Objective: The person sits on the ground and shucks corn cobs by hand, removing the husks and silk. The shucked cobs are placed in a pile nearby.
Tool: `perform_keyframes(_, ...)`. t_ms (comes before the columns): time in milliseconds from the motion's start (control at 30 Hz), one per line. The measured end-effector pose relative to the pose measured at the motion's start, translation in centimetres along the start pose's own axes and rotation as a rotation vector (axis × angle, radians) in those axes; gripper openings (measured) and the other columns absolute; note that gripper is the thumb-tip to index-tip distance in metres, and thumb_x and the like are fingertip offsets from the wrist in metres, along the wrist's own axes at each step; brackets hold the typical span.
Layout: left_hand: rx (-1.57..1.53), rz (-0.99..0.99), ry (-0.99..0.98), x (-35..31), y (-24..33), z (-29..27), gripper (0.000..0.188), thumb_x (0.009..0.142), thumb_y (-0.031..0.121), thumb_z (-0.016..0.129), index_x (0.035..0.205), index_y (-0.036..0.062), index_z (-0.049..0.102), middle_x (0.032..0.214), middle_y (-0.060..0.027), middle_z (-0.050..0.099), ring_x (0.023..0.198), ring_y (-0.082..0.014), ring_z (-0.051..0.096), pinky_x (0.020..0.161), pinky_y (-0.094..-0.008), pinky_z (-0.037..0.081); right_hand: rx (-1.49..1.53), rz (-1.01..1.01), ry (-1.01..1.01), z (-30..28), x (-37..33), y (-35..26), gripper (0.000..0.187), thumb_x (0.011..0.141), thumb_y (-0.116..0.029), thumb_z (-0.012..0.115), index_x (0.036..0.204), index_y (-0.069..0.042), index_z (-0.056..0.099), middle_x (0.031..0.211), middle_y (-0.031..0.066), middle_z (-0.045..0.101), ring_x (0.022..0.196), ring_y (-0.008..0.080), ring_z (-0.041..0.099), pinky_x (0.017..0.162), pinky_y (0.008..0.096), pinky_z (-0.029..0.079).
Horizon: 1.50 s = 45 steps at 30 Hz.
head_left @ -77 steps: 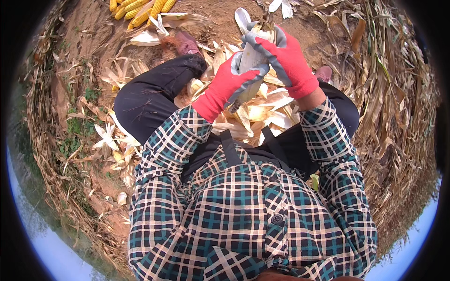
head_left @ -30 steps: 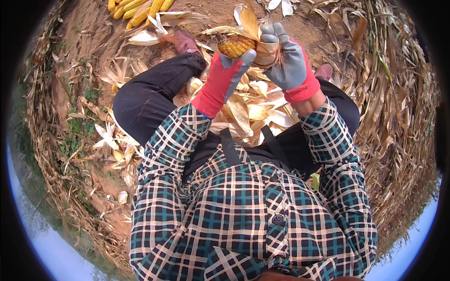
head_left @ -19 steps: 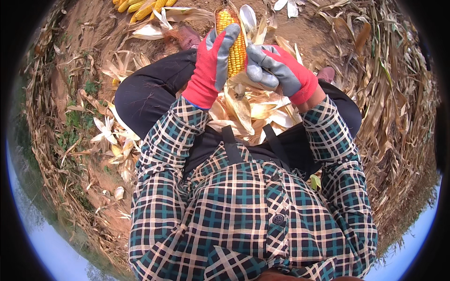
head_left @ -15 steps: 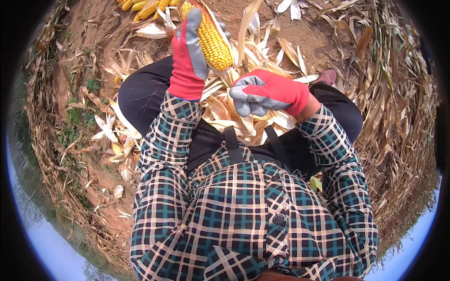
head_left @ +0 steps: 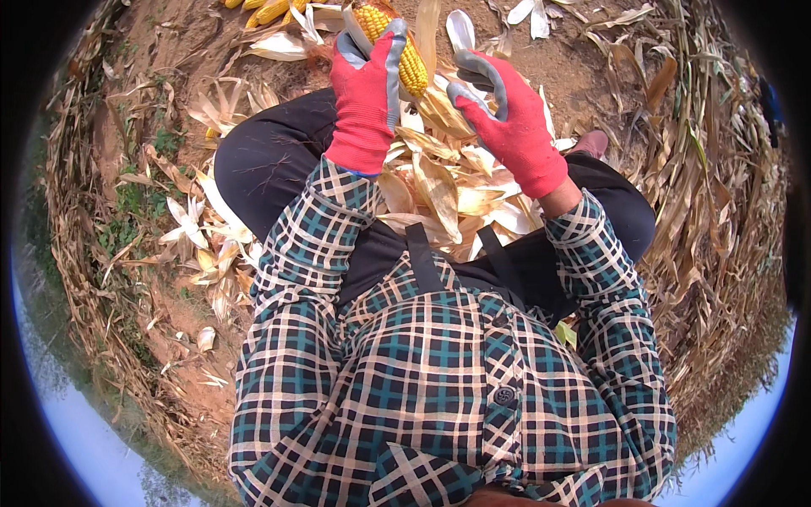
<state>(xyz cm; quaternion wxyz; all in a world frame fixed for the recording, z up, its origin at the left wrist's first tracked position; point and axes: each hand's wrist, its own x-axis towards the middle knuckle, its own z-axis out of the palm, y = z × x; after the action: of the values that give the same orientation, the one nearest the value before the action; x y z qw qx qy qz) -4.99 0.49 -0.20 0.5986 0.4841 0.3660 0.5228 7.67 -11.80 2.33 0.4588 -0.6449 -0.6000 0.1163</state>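
A yellow ear of corn (head_left: 413, 71) is gripped in my left hand (head_left: 365, 110), which wears a red and grey glove. The thumb lies along the ear's side, and pale husk shows beside its upper part. To the right of the ear is my right hand (head_left: 514, 122), gloved the same way. Its thumb and fingers are curved but apart, with nothing visible between them. Pulled-down husk leaves (head_left: 446, 110) hang below the ear, between my two hands. Loose dry husks (head_left: 435, 190) are heaped between my legs.
Several husked yellow ears (head_left: 272, 11) lie on the soil at the far left. Scattered husks (head_left: 190, 224) lie by my left knee. Dry stalks and leaves (head_left: 693, 194) cover the ground to the right. My bent legs (head_left: 270, 160) flank the husk heap.
My right hand has opened from a closed grip and moved up and away from me. My left hand, still on the ear, has shifted slightly right.
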Motion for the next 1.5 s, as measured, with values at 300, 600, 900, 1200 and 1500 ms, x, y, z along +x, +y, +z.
perform_keyframes(300,-0.089,-0.114,-0.104,-2.6,0.2,1.4,0.035,0.09,0.032,0.063,0.105,0.0013,0.056,0.092,-0.0003,0.058,0.082,-0.0075,0.053,0.074,-0.0239,0.044,0.119,0.384,-0.3,2.9,-0.8,0.4,0.086,0.068,-0.039,0.079,0.135,-0.002,0.038,0.122,0.0213,0.055,0.113,0.0323,0.054,0.093,0.0377,0.044)
perform_keyframes(600,0.172,0.119,-0.181,-0.5,-4.2,-0.6,0.033,0.098,0.032,0.042,0.101,0.0023,0.055,0.092,-0.0055,0.061,0.08,-0.0138,0.057,0.073,-0.0288,0.046,0.109,0.363,-0.251,2.9,-1.1,-0.7,0.06,0.067,-0.042,0.077,0.109,-0.006,0.053,0.099,0.015,0.062,0.092,0.0319,0.062,0.078,0.0396,0.048)
perform_keyframes(900,0.29,0.162,-0.145,-0.4,-2.6,-0.4,0.029,0.102,0.026,0.032,0.098,0.0043,0.049,0.086,-0.0101,0.065,0.072,-0.019,0.065,0.065,-0.0296,0.054,0.146,0.31,-0.269,2.4,-1.0,-1.0,0.061,0.069,-0.034,0.078,0.115,-0.005,0.051,0.102,0.0142,0.062,0.094,0.0286,0.062,0.081,0.0364,0.048)
perform_keyframes(1200,0.073,0.046,0.0,0.0,2.1,-0.1,0.035,0.096,0.034,0.052,0.077,0.0051,0.054,0.068,0.0034,0.048,0.065,-0.0067,0.041,0.06,-0.026,0.037,0.139,0.276,-0.344,1.1,-1.3,-0.7,0.063,0.067,-0.036,0.08,0.117,-0.006,0.053,0.102,0.0151,0.062,0.096,0.0319,0.06,0.083,0.0378,0.047)
perform_keyframes(1500,-0.148,-0.144,-0.157,0.5,0.3,-1.5,0.032,0.096,0.035,0.049,0.099,0.0049,0.057,0.083,-0.0044,0.062,0.077,-0.0133,0.062,0.07,-0.0264,0.051,0.426,0.336,-0.508,-0.1,-1.3,-1.1,0.068,0.067,-0.03,0.082,0.121,-0.003,0.052,0.107,0.008,0.063,0.095,0.0152,0.06,0.087,0.0301,0.045)
